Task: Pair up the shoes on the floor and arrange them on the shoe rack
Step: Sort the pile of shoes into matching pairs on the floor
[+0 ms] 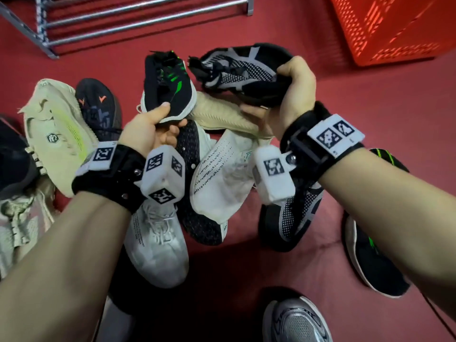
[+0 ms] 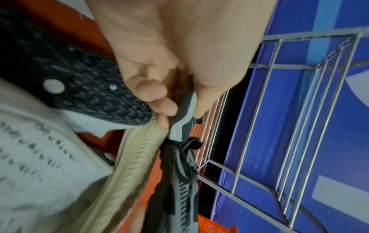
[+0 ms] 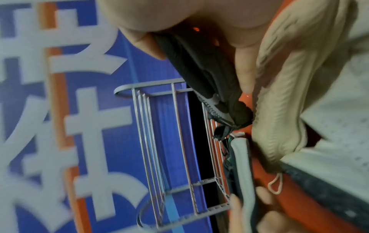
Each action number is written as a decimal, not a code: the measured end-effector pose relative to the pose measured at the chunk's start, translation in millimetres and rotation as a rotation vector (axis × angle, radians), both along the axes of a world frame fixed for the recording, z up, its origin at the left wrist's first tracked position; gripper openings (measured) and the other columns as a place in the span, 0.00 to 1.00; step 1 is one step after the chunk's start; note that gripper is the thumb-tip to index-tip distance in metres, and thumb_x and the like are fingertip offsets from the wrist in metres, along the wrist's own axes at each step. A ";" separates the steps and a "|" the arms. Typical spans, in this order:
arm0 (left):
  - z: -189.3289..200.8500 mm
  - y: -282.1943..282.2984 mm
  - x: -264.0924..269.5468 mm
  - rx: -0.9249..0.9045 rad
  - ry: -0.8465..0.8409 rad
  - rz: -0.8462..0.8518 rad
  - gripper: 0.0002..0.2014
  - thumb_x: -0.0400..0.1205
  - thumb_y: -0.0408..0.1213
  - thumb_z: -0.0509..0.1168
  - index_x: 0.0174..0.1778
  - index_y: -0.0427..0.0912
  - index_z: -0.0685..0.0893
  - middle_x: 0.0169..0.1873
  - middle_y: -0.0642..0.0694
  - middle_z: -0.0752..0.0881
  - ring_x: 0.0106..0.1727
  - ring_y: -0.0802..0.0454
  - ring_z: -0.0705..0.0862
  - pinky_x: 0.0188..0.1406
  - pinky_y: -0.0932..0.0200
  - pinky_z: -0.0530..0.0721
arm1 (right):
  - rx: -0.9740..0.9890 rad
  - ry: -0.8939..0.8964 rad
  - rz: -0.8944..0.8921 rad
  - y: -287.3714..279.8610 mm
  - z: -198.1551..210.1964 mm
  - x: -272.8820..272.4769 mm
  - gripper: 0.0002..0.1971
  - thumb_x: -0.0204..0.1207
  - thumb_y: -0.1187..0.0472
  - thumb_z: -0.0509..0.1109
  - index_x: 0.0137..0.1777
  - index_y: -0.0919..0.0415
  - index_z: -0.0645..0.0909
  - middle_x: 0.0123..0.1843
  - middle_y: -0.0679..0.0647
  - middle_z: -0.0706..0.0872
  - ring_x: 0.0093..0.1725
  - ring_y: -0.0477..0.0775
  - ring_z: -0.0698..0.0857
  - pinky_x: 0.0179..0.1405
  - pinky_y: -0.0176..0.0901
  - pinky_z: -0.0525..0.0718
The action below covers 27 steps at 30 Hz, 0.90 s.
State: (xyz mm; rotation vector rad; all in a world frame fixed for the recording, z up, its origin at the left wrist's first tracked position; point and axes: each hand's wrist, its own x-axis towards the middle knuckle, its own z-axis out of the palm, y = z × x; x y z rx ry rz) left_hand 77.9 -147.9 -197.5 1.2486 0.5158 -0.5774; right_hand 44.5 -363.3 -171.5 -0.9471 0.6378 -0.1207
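My left hand (image 1: 162,119) pinches the white-soled end of a black sneaker with green stripes (image 1: 170,87), thumb on top and fingers beneath; the left wrist view shows the fingers (image 2: 159,100) clamped on its sole edge (image 2: 185,116). My right hand (image 1: 288,82) grips a black-and-grey knit sneaker (image 1: 237,70) at one end, and in the right wrist view its fingers (image 3: 245,71) curl around the dark upper (image 3: 209,75). Both shoes are held above the pile. Their look-alikes lie on the floor: a black-grey one (image 1: 296,213) and a black-green one (image 1: 370,255). The metal shoe rack (image 1: 123,21) stands at the far left.
Red carpet (image 1: 370,119) underlies a pile of shoes: beige knit (image 1: 56,134), dark with orange marks (image 1: 98,107), white printed (image 1: 222,178), white laced (image 1: 158,243), silver (image 1: 296,322). A red perforated basket (image 1: 394,28) stands far right.
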 end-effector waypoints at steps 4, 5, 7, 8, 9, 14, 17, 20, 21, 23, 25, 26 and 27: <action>-5.9 24.7 22.2 -0.138 0.027 0.059 0.10 0.79 0.40 0.67 0.42 0.37 0.86 0.34 0.46 0.83 0.21 0.62 0.76 0.18 0.73 0.72 | 0.285 0.037 0.047 -7.7 -9.3 23.2 0.14 0.75 0.54 0.57 0.44 0.64 0.79 0.45 0.65 0.85 0.49 0.69 0.85 0.59 0.73 0.77; -10.1 33.8 27.9 -0.179 0.070 0.081 0.10 0.74 0.40 0.70 0.37 0.35 0.88 0.35 0.46 0.82 0.21 0.62 0.77 0.18 0.71 0.75 | 0.344 0.051 0.030 -10.5 -12.9 28.0 0.16 0.76 0.53 0.57 0.44 0.66 0.78 0.50 0.68 0.85 0.52 0.71 0.85 0.60 0.77 0.76; -17.3 45.8 32.3 -0.227 0.157 0.162 0.10 0.73 0.36 0.74 0.37 0.30 0.88 0.35 0.44 0.84 0.21 0.59 0.82 0.20 0.69 0.80 | 0.416 0.070 -0.063 -16.3 -21.7 36.4 0.16 0.77 0.52 0.58 0.48 0.67 0.75 0.61 0.73 0.83 0.58 0.77 0.84 0.58 0.82 0.76; -21.6 47.0 31.6 -0.225 0.164 0.212 0.10 0.70 0.32 0.77 0.42 0.29 0.87 0.36 0.41 0.86 0.23 0.56 0.85 0.21 0.68 0.81 | 0.424 0.074 -0.087 -18.4 -25.4 38.3 0.16 0.78 0.51 0.59 0.48 0.67 0.75 0.64 0.73 0.83 0.59 0.79 0.84 0.56 0.82 0.77; -25.7 46.1 29.8 -0.215 0.161 0.246 0.16 0.67 0.30 0.80 0.48 0.31 0.86 0.37 0.40 0.88 0.25 0.54 0.87 0.22 0.67 0.83 | 0.427 0.063 -0.105 -20.8 -28.4 39.0 0.16 0.78 0.51 0.60 0.49 0.67 0.75 0.64 0.72 0.83 0.57 0.78 0.85 0.55 0.82 0.78; -18.3 16.7 18.8 0.097 0.128 0.048 0.11 0.84 0.51 0.64 0.53 0.47 0.82 0.47 0.46 0.86 0.41 0.56 0.85 0.48 0.61 0.85 | 0.316 0.033 -0.243 -31.8 -33.0 38.7 0.15 0.79 0.54 0.64 0.43 0.68 0.80 0.46 0.66 0.89 0.44 0.69 0.88 0.56 0.71 0.83; -19.8 8.2 16.3 0.211 0.106 0.039 0.12 0.82 0.47 0.66 0.58 0.47 0.79 0.47 0.47 0.83 0.39 0.58 0.82 0.49 0.62 0.83 | -0.041 0.267 -0.147 -43.1 -43.0 33.1 0.09 0.70 0.62 0.68 0.45 0.69 0.80 0.37 0.64 0.87 0.33 0.62 0.85 0.40 0.50 0.87; -21.0 -1.0 7.7 0.302 0.053 0.062 0.04 0.79 0.42 0.69 0.43 0.49 0.80 0.37 0.51 0.79 0.34 0.58 0.78 0.38 0.61 0.78 | -0.440 0.398 0.017 -50.6 -59.5 18.3 0.07 0.56 0.60 0.73 0.33 0.61 0.81 0.23 0.48 0.79 0.25 0.49 0.76 0.28 0.38 0.76; -21.7 -6.0 2.4 0.352 0.015 0.067 0.05 0.76 0.42 0.70 0.39 0.48 0.81 0.35 0.51 0.81 0.34 0.57 0.79 0.37 0.59 0.78 | -0.510 0.384 0.091 -48.9 -63.1 11.1 0.05 0.59 0.61 0.74 0.31 0.58 0.80 0.24 0.46 0.80 0.26 0.47 0.78 0.28 0.37 0.77; -26.7 -14.3 -9.7 0.500 -0.104 -0.032 0.10 0.67 0.45 0.74 0.40 0.46 0.87 0.38 0.48 0.89 0.38 0.52 0.86 0.42 0.56 0.83 | -0.626 0.375 0.201 -46.5 -73.4 -4.1 0.07 0.67 0.58 0.75 0.33 0.57 0.80 0.29 0.49 0.82 0.30 0.50 0.81 0.31 0.39 0.79; -31.7 -20.4 -26.0 0.636 -0.139 -0.215 0.30 0.63 0.50 0.76 0.62 0.46 0.84 0.51 0.47 0.89 0.49 0.48 0.87 0.55 0.52 0.85 | -0.786 0.387 0.312 -42.5 -74.2 -18.5 0.14 0.69 0.47 0.76 0.35 0.58 0.82 0.31 0.50 0.81 0.31 0.52 0.81 0.34 0.44 0.77; -33.1 -22.0 -33.7 0.680 -0.141 -0.266 0.40 0.66 0.49 0.77 0.74 0.45 0.74 0.57 0.49 0.85 0.54 0.49 0.85 0.61 0.52 0.83 | -0.889 0.409 0.403 -40.6 -70.7 -24.9 0.19 0.70 0.41 0.74 0.38 0.58 0.83 0.33 0.51 0.82 0.33 0.53 0.81 0.35 0.45 0.77; -37.4 -21.8 -39.2 0.711 -0.145 -0.286 0.45 0.69 0.49 0.77 0.81 0.46 0.63 0.60 0.51 0.81 0.57 0.50 0.82 0.64 0.54 0.79 | -0.989 0.433 0.494 -39.4 -66.8 -30.3 0.23 0.70 0.35 0.71 0.43 0.58 0.84 0.37 0.51 0.84 0.38 0.54 0.83 0.37 0.44 0.77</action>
